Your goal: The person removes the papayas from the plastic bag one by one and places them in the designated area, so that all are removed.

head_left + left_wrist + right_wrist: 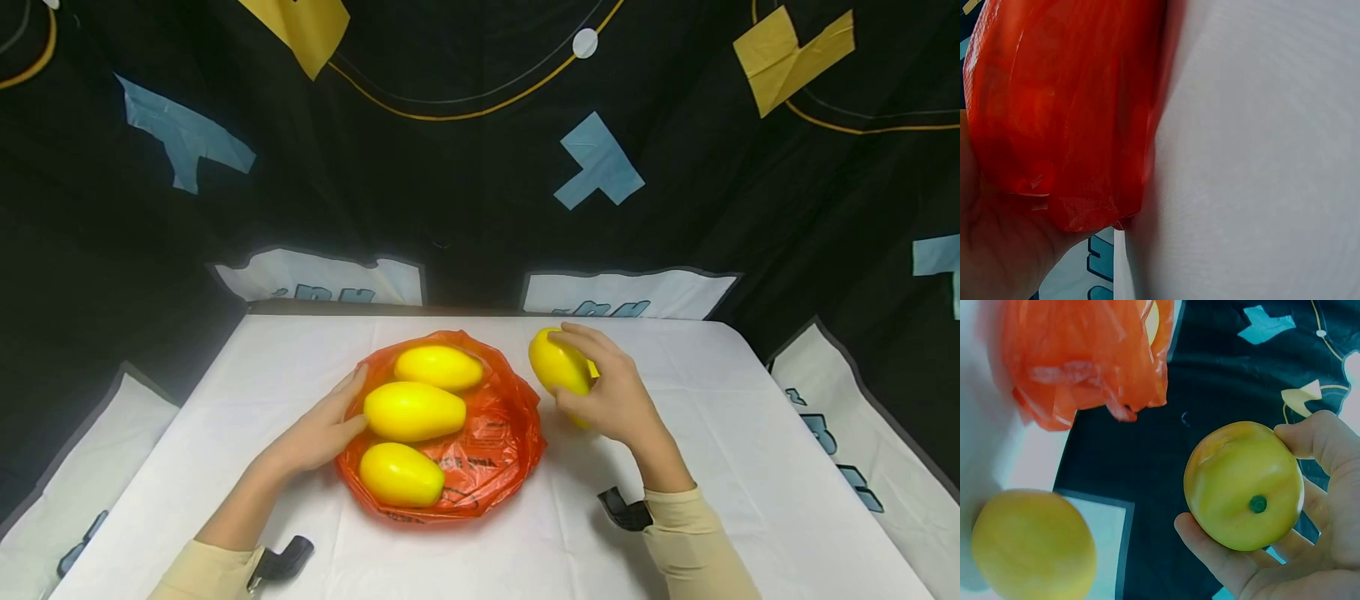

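Observation:
An orange plastic bag (495, 442) lies spread on the white table (712, 467) with three yellow fruits on it: a far one (438, 367), a middle one (414, 411) and a near one (401, 474). My left hand (330, 421) rests at the bag's left edge, its straight fingers touching the plastic beside the middle fruit. In the left wrist view the bag (1066, 119) lies against my palm (997, 250). Just right of the bag, my right hand (607, 392) grips another yellow fruit (558, 362), whose stem end (1257, 504) faces the right wrist camera. One more yellow fruit (1032, 547) lies on the table close by.
Black cloth (465, 192) with blue and yellow shapes hangs behind and beside the table. The table's far edge (465, 310) runs just behind the bag. White tabletop stretches to the right and in front of the bag. Dark camera mounts (281, 562) sit on both wrists.

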`<action>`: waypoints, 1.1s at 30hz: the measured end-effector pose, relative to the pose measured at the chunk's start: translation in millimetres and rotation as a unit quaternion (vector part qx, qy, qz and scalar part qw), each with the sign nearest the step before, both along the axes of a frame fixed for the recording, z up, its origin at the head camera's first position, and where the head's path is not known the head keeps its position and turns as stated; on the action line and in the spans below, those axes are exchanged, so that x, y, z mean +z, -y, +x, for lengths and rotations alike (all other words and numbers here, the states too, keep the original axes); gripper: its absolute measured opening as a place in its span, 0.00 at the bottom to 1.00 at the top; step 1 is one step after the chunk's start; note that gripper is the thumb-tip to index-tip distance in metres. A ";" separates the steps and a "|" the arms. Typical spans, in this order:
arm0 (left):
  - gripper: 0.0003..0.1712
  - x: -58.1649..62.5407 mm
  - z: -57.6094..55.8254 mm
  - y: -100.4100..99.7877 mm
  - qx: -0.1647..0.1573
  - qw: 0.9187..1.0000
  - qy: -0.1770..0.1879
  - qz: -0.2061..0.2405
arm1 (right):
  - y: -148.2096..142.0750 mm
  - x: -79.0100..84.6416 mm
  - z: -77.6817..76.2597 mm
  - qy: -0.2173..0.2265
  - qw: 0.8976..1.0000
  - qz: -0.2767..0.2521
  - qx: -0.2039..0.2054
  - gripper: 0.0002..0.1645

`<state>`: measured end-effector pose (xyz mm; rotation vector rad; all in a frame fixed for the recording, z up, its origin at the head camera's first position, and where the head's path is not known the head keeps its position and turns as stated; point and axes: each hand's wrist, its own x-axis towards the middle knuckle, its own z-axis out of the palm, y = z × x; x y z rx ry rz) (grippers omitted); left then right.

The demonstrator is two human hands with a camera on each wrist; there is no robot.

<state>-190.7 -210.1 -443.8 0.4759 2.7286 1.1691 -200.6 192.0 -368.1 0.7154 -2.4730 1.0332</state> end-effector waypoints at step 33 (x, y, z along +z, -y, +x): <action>0.42 0.7 1.2 0.1 0.004 1.000 0.007 0.002 | -48.3 -5.8 -7.7 0.020 0.994 -0.018 -0.102 0.37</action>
